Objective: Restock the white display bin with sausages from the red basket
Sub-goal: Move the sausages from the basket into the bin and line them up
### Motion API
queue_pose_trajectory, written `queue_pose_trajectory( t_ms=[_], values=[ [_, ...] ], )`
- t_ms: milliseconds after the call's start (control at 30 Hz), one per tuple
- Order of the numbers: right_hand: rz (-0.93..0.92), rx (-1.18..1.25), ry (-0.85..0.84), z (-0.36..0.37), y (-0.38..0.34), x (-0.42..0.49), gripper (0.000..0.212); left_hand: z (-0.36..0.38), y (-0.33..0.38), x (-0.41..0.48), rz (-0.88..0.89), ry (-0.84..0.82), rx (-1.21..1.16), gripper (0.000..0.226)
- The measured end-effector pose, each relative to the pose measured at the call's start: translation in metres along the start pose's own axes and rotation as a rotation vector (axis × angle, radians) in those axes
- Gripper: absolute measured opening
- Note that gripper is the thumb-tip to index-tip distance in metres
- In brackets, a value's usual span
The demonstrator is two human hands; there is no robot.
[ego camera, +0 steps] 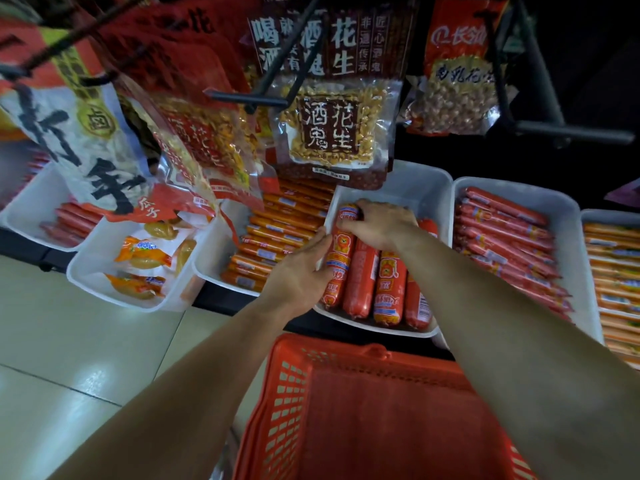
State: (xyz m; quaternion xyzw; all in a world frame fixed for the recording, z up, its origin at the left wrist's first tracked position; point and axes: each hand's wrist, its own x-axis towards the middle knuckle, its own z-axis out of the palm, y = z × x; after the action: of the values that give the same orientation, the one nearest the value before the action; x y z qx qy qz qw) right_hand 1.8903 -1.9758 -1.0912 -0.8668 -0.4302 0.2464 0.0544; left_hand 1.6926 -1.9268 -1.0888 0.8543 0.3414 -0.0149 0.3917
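The white display bin (412,187) stands on the shelf edge above the red basket (363,410). Several thick red sausages lie side by side in it, lengthways. My left hand (301,271) grips the lower part of the leftmost sausage (341,252), thumb on top of it. My right hand (379,225) holds the far end of that same sausage, fingers curled over its tip. The other sausages (388,289) lie to its right, partly under my right forearm. The basket's inside looks dark red; no sausage shows in it.
White bins of thin orange sausages (277,237) sit to the left and thin red ones (505,233) to the right. A bin of yellow snack packs (145,261) is further left. Peanut bags (332,126) hang on black hooks above. Tiled floor lies at lower left.
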Motion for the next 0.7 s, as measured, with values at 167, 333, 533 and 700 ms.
queue_pose_trajectory(
  t_ms=[167,333,533,700],
  values=[
    [-0.011,0.037,-0.028,0.001,0.005,0.004,0.065,-0.002,0.006,-0.002,0.008,-0.016,0.051,0.062],
    [-0.061,0.045,-0.079,-0.003,0.010,0.002,0.068,-0.005,0.008,-0.004,0.028,-0.033,0.144,0.065],
    [0.037,-0.335,0.033,0.000,0.045,-0.032,0.093,-0.001,0.009,-0.006,0.034,-0.039,0.317,0.086],
    [-0.006,-0.341,0.037,0.003,0.046,-0.036,0.085,0.005,0.009,-0.004,0.031,-0.039,0.362,0.084]
  ],
)
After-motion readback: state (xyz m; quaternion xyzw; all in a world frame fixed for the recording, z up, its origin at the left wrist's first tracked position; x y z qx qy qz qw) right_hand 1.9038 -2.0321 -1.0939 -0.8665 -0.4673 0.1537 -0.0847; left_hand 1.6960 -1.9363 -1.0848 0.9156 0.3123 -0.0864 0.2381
